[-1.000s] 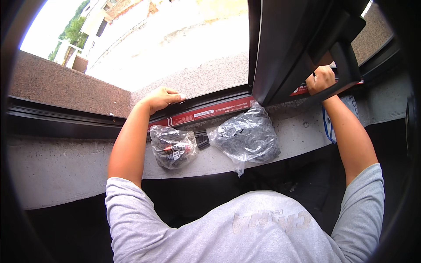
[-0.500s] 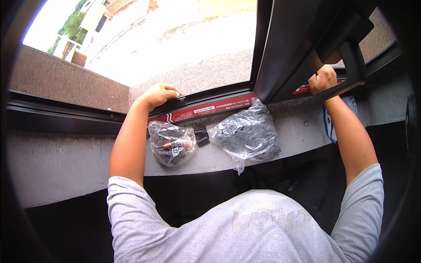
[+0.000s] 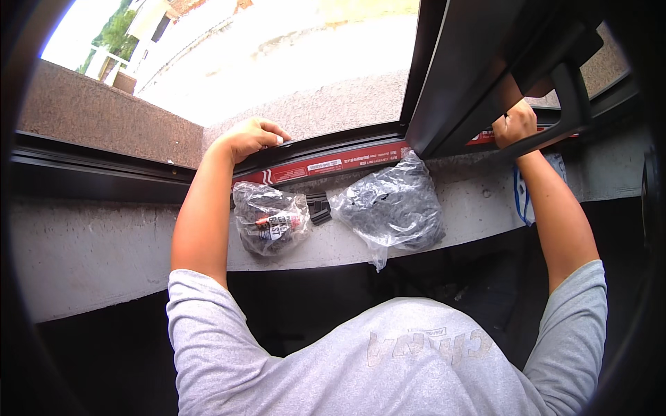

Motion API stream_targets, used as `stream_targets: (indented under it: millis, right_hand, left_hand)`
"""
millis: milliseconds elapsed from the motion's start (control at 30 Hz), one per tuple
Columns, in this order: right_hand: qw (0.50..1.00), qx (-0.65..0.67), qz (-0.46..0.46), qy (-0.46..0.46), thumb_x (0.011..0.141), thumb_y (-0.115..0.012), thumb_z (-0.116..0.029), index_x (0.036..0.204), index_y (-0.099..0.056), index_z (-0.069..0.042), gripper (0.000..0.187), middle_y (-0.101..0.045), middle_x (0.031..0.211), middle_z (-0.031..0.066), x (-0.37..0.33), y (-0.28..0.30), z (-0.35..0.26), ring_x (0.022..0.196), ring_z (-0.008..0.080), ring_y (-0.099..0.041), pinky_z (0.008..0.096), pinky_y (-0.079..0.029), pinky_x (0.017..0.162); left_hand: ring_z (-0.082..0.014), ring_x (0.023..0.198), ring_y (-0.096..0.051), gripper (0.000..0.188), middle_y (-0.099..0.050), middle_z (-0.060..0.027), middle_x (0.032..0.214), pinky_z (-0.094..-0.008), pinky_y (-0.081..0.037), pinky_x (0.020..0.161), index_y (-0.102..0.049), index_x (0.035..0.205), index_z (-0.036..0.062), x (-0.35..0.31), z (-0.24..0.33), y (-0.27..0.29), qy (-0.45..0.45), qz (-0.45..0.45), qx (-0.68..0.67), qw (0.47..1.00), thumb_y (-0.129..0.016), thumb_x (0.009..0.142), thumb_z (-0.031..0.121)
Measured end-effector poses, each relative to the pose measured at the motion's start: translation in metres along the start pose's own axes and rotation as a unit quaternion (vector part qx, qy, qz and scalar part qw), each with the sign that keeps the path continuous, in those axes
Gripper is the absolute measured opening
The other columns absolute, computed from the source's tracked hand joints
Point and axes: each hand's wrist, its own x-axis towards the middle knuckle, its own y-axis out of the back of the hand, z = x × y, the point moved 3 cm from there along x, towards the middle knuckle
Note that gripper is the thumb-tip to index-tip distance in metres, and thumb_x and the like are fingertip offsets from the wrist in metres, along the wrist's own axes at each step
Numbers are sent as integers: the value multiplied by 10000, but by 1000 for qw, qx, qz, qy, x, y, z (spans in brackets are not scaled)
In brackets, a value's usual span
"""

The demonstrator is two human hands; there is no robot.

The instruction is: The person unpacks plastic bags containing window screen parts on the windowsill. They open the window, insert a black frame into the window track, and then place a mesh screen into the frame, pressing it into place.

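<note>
My left hand (image 3: pixel 251 139) is at the lower rail of the black window frame (image 3: pixel 333 141). Its thumb and fingers are drawn together over the rail; whatever is between the fingertips is too small to make out. On the right, my right hand (image 3: pixel 515 125) is closed in a fist beside the black window sash (image 3: pixel 479 66), behind its large handle (image 3: pixel 570 104). What the fist grips is hidden. A red printed strip (image 3: pixel 333 163) runs along the frame below my left hand.
On the grey sill (image 3: pixel 277 262) lie a small clear bag (image 3: pixel 270 222) of dark items, black plastic pieces (image 3: pixel 319 209) and a larger clear bag (image 3: pixel 392 204) of dark parts. A blue-and-white packet (image 3: pixel 522 194) sits beside my right forearm. A stone ledge (image 3: pixel 104 104) lies outside.
My left fingertips have shifted slightly up along the rail, and a small piece seen beside them earlier no longer shows. My right fist stays by the sash. The view has tilted a little.
</note>
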Motion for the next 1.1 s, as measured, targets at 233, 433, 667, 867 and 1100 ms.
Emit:
stream_targets:
  millis: [233,433,667,867,1100]
  right_hand:
    - [1000,-5,0,15,831,-533,-198,900,-638,-7,229,-644,851,205,-1,-3,4,832,385,-629,472,-504,814]
    - [1000,-23,-12,17,837,-544,-202,921,-641,-33,212,-650,857,180,-1,-2,4,847,370,-633,473,-498,824]
    - [999,-39,-17,21,831,-567,-207,890,-633,-67,166,-642,847,157,-3,-4,10,837,348,-630,465,-503,795]
    - [995,-90,-45,5,815,-644,-230,919,-666,-143,138,-681,892,104,-7,-13,24,850,347,-670,445,-536,756]
    - [997,-75,-7,35,792,-675,-242,947,-684,-111,204,-705,932,127,-8,-13,29,846,362,-683,442,-544,757]
  left_hand:
    - [-114,758,-594,265,-701,-50,865,-270,-484,708,-756,1050,36,6,-12,-2,7,17,-45,999,-652,808,70]
    - [-138,829,-637,292,-724,-72,925,-276,-511,786,-756,1052,27,4,-15,1,-2,14,-46,999,-622,793,41]
    - [-129,793,-639,237,-728,-48,893,-272,-514,760,-765,969,37,4,-12,-1,-2,65,35,997,-617,785,39]
    - [-118,728,-625,256,-721,-38,812,-268,-510,720,-758,938,51,1,-3,-6,-4,50,48,998,-569,766,46]
    - [-173,842,-657,314,-725,-94,880,-318,-532,828,-728,1001,18,-1,4,-27,-113,101,134,979,-466,830,39]
